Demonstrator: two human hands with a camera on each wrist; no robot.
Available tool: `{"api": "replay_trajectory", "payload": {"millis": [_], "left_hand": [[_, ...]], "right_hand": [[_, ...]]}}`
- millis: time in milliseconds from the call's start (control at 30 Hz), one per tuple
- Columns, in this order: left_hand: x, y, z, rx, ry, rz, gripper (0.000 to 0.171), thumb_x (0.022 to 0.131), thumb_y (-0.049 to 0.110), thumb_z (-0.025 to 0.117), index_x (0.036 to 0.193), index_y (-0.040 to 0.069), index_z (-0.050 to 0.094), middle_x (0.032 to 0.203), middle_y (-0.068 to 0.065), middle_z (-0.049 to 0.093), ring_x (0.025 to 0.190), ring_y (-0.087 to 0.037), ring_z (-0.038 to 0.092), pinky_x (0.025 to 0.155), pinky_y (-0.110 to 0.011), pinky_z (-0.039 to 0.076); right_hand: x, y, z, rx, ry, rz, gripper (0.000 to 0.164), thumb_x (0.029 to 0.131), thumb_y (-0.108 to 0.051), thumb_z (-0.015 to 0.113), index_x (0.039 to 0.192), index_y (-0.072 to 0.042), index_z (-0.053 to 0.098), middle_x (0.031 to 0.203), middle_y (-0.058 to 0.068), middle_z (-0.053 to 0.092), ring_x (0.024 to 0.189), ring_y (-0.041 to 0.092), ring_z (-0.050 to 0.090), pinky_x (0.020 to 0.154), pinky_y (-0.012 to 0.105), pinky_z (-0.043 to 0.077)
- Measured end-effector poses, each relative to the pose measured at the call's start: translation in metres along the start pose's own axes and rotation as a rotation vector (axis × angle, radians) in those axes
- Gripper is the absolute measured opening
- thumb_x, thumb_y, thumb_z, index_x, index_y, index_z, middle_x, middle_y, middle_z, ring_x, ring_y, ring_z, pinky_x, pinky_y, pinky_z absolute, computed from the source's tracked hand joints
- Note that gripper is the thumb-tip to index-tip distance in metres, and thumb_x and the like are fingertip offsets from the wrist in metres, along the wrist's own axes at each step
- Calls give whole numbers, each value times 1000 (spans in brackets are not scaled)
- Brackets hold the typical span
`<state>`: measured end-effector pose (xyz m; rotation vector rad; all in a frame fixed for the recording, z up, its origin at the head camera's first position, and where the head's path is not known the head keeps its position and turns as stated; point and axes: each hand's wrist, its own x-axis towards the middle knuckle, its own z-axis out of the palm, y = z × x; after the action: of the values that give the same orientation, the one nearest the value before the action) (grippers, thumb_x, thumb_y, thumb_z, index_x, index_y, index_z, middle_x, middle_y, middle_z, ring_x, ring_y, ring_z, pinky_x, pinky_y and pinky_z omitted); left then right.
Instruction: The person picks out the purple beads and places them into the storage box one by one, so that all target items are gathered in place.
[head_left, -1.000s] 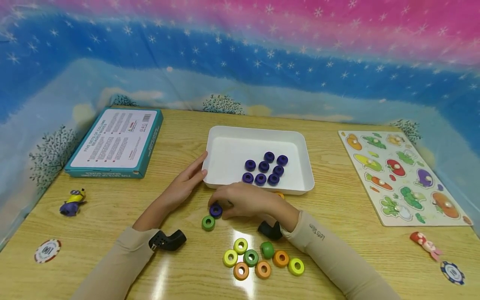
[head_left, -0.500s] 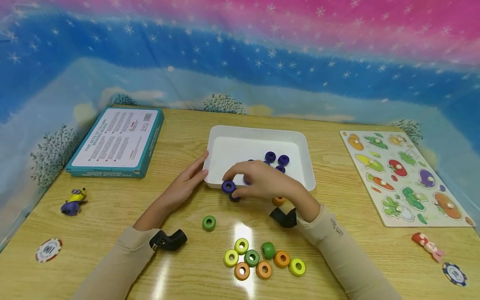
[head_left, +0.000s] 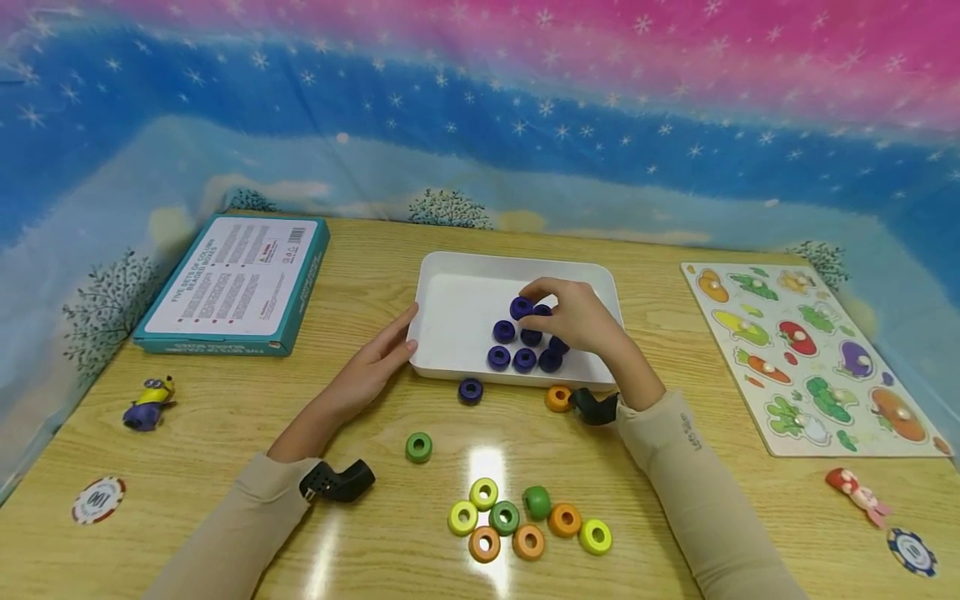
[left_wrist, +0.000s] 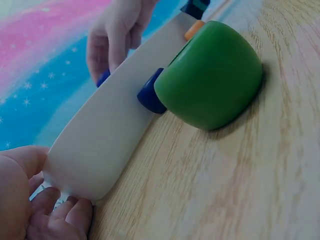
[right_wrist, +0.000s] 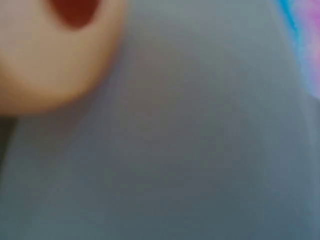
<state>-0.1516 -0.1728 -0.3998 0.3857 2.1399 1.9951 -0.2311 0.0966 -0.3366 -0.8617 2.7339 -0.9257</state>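
In the head view my right hand (head_left: 573,317) pinches a dark purple bead (head_left: 521,308) between thumb and finger, over the white tray (head_left: 457,292). Several purple beads (head_left: 503,332) lie in the tray, partly covered by that hand. My left hand (head_left: 367,371) grips the tray's left front corner; the left wrist view shows its curled fingers (left_wrist: 77,215) against the wall. Just outside the tray's front wall sit a purple bead (head_left: 470,392) and an orange bead (head_left: 558,398). The orange bead (right_wrist: 60,65) looms blurred in the right wrist view.
A green bead (head_left: 418,447) stands near the left forearm, with several yellow, green and orange beads (head_left: 505,518) nearer the front. Around lie a teal-edged box (head_left: 232,283), a toy figure (head_left: 148,404), poker chips (head_left: 99,500), a vegetable puzzle board (head_left: 810,358) and a mushroom-rabbit toy (head_left: 858,497).
My right hand has carried a purple bead from the table up and right over the tray. Another purple bead now sits by the tray's front wall. The left hand has stayed at the corner.
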Motion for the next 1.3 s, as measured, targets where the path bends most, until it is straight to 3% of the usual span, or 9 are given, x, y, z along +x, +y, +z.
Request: {"api": "replay_trajectory", "payload": {"millis": [200,433,700,933,1167,1300], "left_hand": [[1,1,1,17,-2,-7,51,91,26,37,136,21,13,138,6,11,123,-8,12,99,-29,15],[2,0,1,22,-4,-5,51,91,26,36,136,20,13,138,4,11,124,-12,12,99,-31,15],[1,0,1,26,3,-14,50,91,26,36,136,23,13,138,6,10,123,-6,11,99,-29,14],[-1,0,0,24,4,2,52,91,27,37,136,20,13,139,3,10,124,-9,11,99,-31,14],[-1,0,1,14,5,4,51,91,25,36,136,20,13,139,3,10,124,-12,11,99,-31,15],[-1,0,0,30,14,-10,50,92,24,36,136,21,14,138,5,11,124,-8,12,99,-30,14]], "right_hand": [[4,7,13,-46,42,142,34,76,-23,64,106,-11,56,100,4,57,92,21,49,76,35,38],[7,9,21,-72,94,180,34,76,-25,63,106,-10,57,98,5,58,93,22,49,79,36,38],[12,9,23,-66,80,218,35,76,-25,63,106,-8,57,96,7,58,88,23,50,74,36,39],[16,6,23,-91,59,260,35,76,-24,62,106,-7,59,97,8,59,88,24,51,76,36,39],[10,-2,14,-46,104,246,37,77,-26,61,108,-6,56,101,8,58,87,25,51,72,36,40],[4,-13,5,42,126,150,32,78,-28,60,104,-11,57,96,3,58,82,20,54,69,33,43]]}}
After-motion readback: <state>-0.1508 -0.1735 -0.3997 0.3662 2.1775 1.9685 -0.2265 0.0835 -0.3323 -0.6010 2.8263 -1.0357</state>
